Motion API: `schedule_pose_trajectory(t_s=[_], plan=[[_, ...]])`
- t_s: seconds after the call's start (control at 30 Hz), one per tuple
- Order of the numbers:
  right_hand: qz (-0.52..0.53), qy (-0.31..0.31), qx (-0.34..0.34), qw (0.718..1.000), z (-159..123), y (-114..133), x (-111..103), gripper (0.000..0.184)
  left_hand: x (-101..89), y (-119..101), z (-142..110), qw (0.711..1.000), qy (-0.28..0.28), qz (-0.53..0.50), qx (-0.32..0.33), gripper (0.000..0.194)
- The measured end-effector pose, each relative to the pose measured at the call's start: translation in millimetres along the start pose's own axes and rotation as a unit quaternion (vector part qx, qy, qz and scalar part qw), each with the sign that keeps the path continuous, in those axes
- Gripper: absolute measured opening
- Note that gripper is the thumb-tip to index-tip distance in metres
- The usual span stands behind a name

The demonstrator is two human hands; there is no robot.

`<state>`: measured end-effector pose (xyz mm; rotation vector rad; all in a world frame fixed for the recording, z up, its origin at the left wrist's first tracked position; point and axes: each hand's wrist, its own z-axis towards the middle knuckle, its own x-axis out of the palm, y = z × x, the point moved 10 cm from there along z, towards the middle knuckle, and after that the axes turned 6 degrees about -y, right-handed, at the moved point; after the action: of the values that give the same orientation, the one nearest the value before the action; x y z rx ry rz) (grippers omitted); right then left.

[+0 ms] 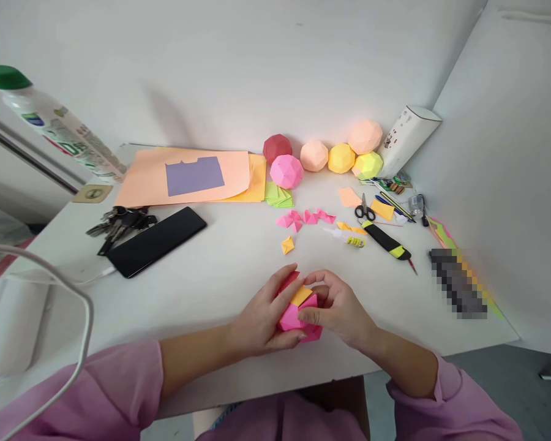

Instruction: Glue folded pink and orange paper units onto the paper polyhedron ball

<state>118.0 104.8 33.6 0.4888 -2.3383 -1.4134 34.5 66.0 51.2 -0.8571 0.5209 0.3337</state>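
Near the table's front edge, my left hand (264, 312) wraps round the left side of a folded paper ball (290, 316) in pink, red and orange. My right hand (342, 309) pinches its right side between thumb and fingers. Parts of the ball are hidden behind my fingers. Just beyond lies a small folded orange paper piece (287, 245). Farther back are several folded pink pieces (310, 217) and a few orange ones (351, 228), beside a glue tube (356, 241).
Finished-looking paper balls (287, 171) line the back wall. Scissors (364, 209) and a black-and-yellow cutter (386, 240) lie right. A black phone (158, 242), keys (123, 225) and paper sheets (142, 177) occupy the left. A white cable (88, 312) crosses the lower left; a bottle (64, 125) stands behind.
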Motion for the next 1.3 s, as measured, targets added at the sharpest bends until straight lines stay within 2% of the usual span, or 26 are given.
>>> schedule_pose_trajectory(t_s=[0.43, 0.67, 0.87, 1.3], plan=[[-0.005, -0.015, -0.005, 1.0, 0.9, -3.4, -4.3, 0.044, 2.1, -2.4, -0.3, 0.999, 0.001, 0.041, 0.004, 0.088], [0.043, -0.039, -0.016, 0.998, 2.6, -1.5, -9.3, 0.047, -3.5, 3.9, 2.4, 0.998, -0.039, -0.054, -0.02, 0.101], [0.086, -0.049, -0.014, 0.995, 7.5, -1.7, -15.0, 0.049, -1.4, 18.9, 3.0, 0.981, -0.03, -0.17, -0.086, 0.095], [0.099, -0.049, 0.03, 0.993, 16.2, -12.8, -17.3, 0.049, 3.7, 25.7, 1.0, 0.977, -0.011, -0.19, -0.098, 0.083]])
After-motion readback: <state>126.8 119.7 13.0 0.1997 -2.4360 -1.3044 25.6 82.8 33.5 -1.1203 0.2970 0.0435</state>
